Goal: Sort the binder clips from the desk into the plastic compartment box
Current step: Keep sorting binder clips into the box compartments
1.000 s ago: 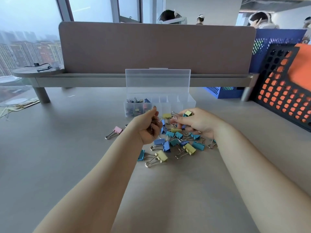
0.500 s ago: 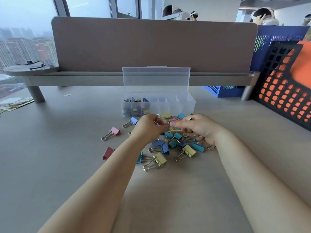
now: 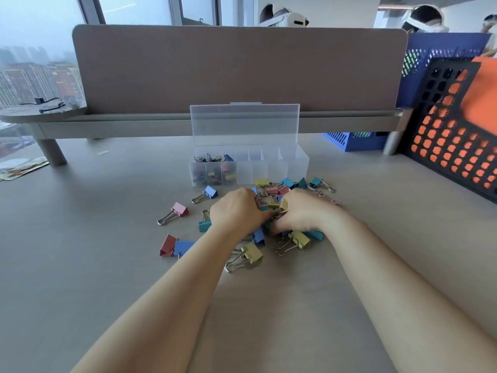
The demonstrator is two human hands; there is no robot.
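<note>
A clear plastic compartment box (image 3: pixel 295 168) stands open at the desk's middle, its lid (image 3: pixel 244 125) upright. Its three left compartments hold small clips (image 3: pixel 212 172). In front lies a pile of coloured binder clips (image 3: pixel 271 189). My left hand (image 3: pixel 236 211) and my right hand (image 3: pixel 304 211) rest curled on the pile, fingertips touching. The right pinches a yellow clip (image 3: pixel 283 204); the left's fingers curl around clips from the pile. Loose clips lie to the left: pink (image 3: pixel 179 209), blue (image 3: pixel 210 191), teal (image 3: pixel 205 226), red (image 3: pixel 168 245). Two yellow clips (image 3: pixel 254 253) lie nearest me.
A brown divider panel (image 3: pixel 239 68) on a grey riser shelf (image 3: pixel 107 125) closes off the back. A black perforated crate (image 3: pixel 454 135) holding something orange and a blue basket (image 3: pixel 357 141) stand at the right. People sit beyond the divider.
Both hands came down from in front of the box onto the pile and closed together. More loose clips at the left came into view as the camera shifted.
</note>
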